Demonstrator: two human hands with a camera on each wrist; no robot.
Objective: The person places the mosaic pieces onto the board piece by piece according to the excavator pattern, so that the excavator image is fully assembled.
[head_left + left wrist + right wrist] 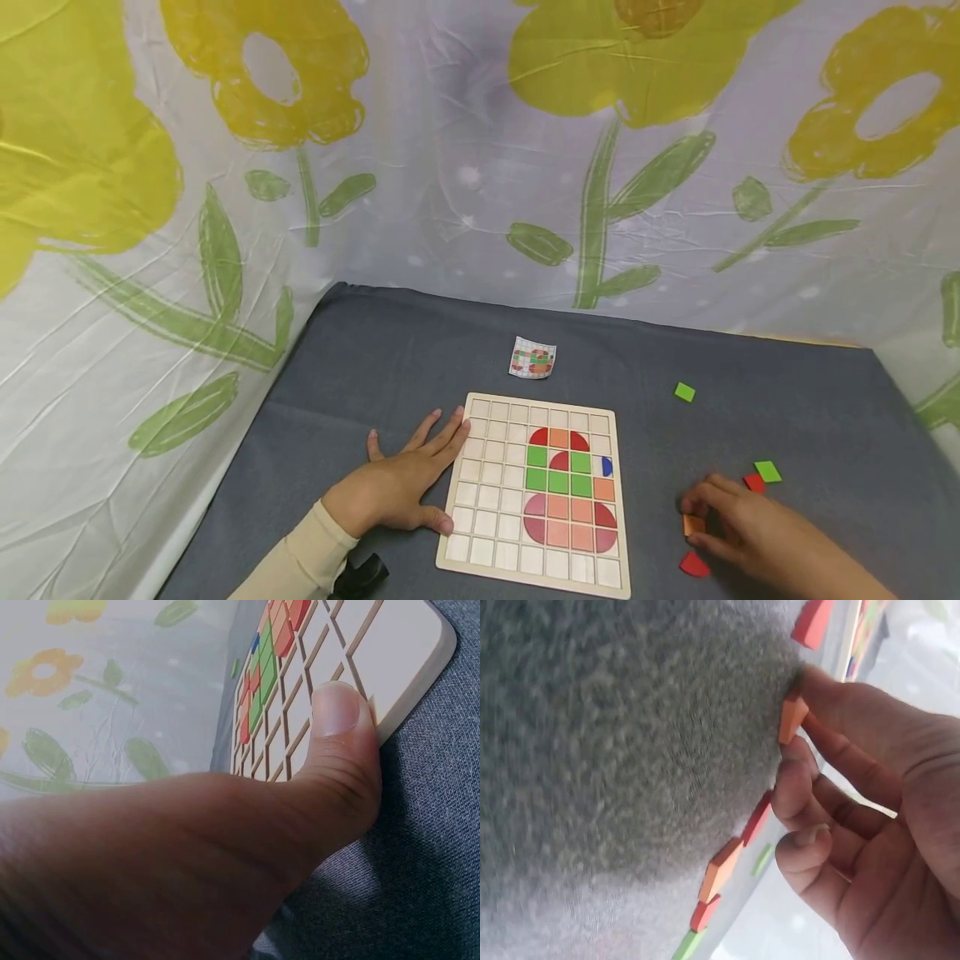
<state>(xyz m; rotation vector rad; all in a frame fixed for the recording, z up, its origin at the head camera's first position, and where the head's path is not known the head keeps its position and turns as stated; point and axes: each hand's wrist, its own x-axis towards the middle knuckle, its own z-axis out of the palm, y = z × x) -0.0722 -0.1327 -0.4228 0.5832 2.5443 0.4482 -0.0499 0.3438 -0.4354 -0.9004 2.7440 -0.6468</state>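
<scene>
Lying on grey cloth [337, 358]: gridded board [491, 474]; flower-printed curtain [450, 167] behind.

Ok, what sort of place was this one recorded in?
Probably a small staged recording corner, most likely indoors: flower-printed curtains hang around a work surface covered with dark grey cloth, where a gridded wooden board and loose coloured tiles lie.
</scene>
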